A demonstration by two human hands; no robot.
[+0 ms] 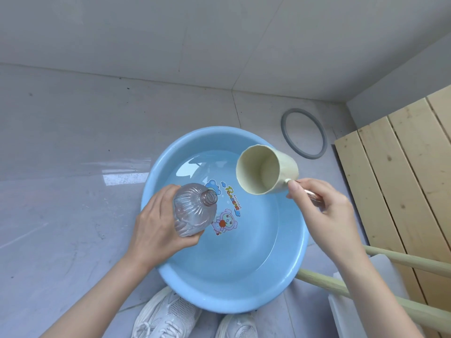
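Left-hand grip (158, 223) clamped round the lower body of a clear ribbed plastic bottle (195, 208), fingers and thumb curled on it. The bottle's uncapped neck points up and away from the palm, toward the right-hand side. Right-hand grip (324, 208) closed on the handle of a cream plastic cup (263, 172), thumb tip pressed at the handle's root. The cup sticks out beyond the fingertips, tipped on its side with its open mouth turned toward the left-hand grip. Cup and bottle apart, a clear gap between them. Below both grips sits a round light-blue plastic basin (170, 276) on the grey tiled floor (73, 191), shallow water in it, cartoon print on its bottom showing between the two grips. Beyond the right-hand grip, a grey rubber ring (303, 132) flat on the floor. Outboard of that grip, a pale wooden slatted panel (402, 167). Nearer the wrists than the basin, white sneakers (166, 315).
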